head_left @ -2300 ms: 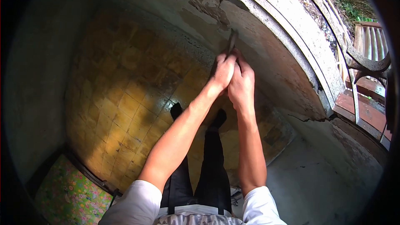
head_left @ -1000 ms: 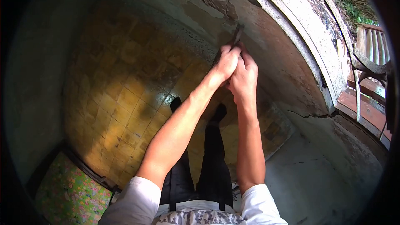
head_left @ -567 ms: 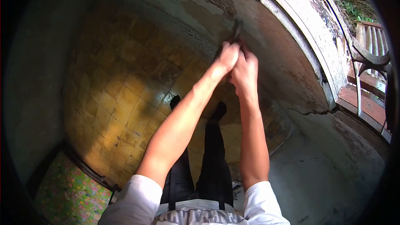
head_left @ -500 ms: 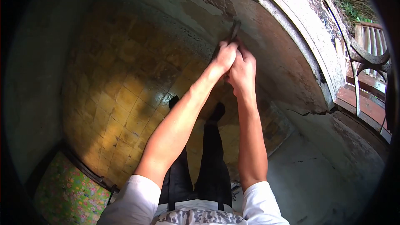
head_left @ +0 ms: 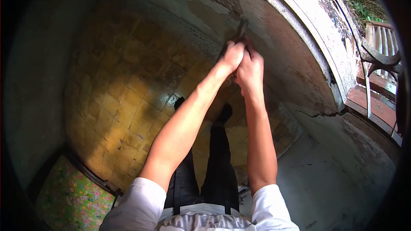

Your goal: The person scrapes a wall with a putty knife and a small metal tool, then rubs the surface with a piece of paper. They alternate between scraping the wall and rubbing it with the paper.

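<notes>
Both of my hands are clasped together in front of me at the wall. My left hand (head_left: 233, 56) is closed around a dark, flat-bladed scraper (head_left: 243, 28), its handle mostly hidden by the fingers. Pressed close beside it, my right hand (head_left: 250, 69) is wrapped round the same tool. The blade points up and away, and its tip is at the peeling wall (head_left: 274, 38); whether it touches is hard to tell. Around the tip the plaster shows bare, patchy areas and a crack running up to the ledge.
A pale curved window ledge (head_left: 308, 38) with a metal grille (head_left: 379, 62) lies at the right. Yellow tiles (head_left: 132, 102) cover the floor. At lower left stands a seat with a floral cover (head_left: 72, 192). A long crack (head_left: 317, 115) crosses the wall at right.
My arms and the scraper have barely shifted, the hands staying clasped. The view has moved very slightly.
</notes>
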`<action>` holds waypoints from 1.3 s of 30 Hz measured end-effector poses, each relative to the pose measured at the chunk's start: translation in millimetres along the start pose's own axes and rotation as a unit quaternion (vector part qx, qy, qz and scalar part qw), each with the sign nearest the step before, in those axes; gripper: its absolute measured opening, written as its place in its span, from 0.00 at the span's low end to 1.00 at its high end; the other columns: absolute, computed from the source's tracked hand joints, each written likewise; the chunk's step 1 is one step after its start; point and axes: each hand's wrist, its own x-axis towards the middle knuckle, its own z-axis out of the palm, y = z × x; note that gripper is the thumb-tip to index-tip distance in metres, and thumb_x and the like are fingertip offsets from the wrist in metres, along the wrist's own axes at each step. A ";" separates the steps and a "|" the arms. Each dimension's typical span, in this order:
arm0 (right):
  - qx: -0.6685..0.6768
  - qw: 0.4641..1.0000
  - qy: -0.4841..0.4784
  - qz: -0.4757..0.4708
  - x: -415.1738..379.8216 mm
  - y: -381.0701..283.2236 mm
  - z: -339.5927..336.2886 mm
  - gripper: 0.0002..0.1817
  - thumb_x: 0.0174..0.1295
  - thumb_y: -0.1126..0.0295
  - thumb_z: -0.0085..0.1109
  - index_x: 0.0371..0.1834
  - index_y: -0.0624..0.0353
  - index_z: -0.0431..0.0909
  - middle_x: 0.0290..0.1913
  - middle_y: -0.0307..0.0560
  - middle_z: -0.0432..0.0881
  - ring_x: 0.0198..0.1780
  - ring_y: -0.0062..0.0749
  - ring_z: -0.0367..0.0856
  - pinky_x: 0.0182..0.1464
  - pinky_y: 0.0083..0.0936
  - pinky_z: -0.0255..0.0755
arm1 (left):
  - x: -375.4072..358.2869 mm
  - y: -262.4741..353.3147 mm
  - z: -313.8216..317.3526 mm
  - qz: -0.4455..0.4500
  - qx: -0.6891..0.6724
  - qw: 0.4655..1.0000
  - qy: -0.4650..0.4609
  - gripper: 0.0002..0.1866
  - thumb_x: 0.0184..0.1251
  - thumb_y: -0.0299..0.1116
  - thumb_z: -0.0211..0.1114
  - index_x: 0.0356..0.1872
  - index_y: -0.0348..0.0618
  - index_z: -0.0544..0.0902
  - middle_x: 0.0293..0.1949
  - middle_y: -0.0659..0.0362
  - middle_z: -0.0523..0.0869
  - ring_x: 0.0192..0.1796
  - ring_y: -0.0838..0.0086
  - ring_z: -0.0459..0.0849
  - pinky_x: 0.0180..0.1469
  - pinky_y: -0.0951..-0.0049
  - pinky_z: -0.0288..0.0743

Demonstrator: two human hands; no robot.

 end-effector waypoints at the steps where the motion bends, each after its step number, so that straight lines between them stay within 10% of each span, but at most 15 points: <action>1: 0.001 1.000 -0.001 -0.003 -1.0 -2.0 0.0 0.21 0.69 0.67 0.43 0.59 0.70 0.75 0.47 0.60 0.83 0.49 0.38 0.81 0.54 0.29 0.71 | -2.2 1.8 2.1 0.003 -0.016 1.000 0.015 0.17 0.71 0.37 0.52 0.49 0.32 0.79 0.43 0.55 0.82 0.47 0.73 0.78 0.52 0.71 0.72; 11: 0.015 1.000 -0.003 0.000 -4.8 -9.7 -3.0 0.21 0.70 0.66 0.44 0.60 0.68 0.74 0.46 0.59 0.83 0.48 0.37 0.80 0.55 0.29 0.71 | -5.7 5.2 11.5 0.051 -0.006 0.998 0.028 0.15 0.70 0.35 0.51 0.39 0.31 0.78 0.32 0.58 0.79 0.39 0.75 0.74 0.43 0.70 0.72; 17: 0.016 1.000 -0.020 -0.002 1.7 -3.4 -5.6 0.21 0.70 0.67 0.43 0.60 0.68 0.75 0.45 0.58 0.83 0.47 0.35 0.81 0.52 0.29 0.72 | -3.3 6.1 8.4 -0.084 -0.039 0.995 0.030 0.21 0.72 0.36 0.51 0.59 0.32 0.75 0.51 0.51 0.81 0.53 0.70 0.78 0.57 0.69 0.71; 39: 0.026 1.000 -0.009 0.010 5.2 6.7 -2.8 0.22 0.69 0.68 0.42 0.61 0.68 0.74 0.50 0.60 0.83 0.53 0.39 0.80 0.58 0.28 0.69 | 4.7 -5.5 1.6 0.034 0.089 0.995 0.014 0.22 0.71 0.35 0.49 0.60 0.33 0.74 0.52 0.45 0.82 0.54 0.65 0.79 0.57 0.68 0.71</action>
